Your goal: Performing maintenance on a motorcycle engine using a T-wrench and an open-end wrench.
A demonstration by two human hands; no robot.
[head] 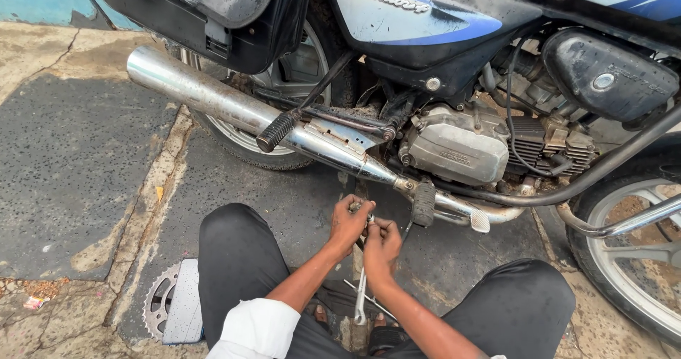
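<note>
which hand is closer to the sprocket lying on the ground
Left. The left hand is under the exhaust pipe, on the side of the sprocket, which lies down at the left past the knee. The right hand sits beside it, one step farther away.

A: Is it bright out?

B: Yes, soft daylight, like a cloudy day. No hard shadows anywhere.

A: What shines?

B: The silver exhaust pipe (234,107) has white glare along its top, and the blue side panel (418,11) shines a bit too.

A: Any dark spots?

B: Under the engine (457,146) it is dim (the bike blocks the light there).

A: Is it sharp?

B: Mostly. The hands look a little soft, and the straight lines bend at the edges.
</note>
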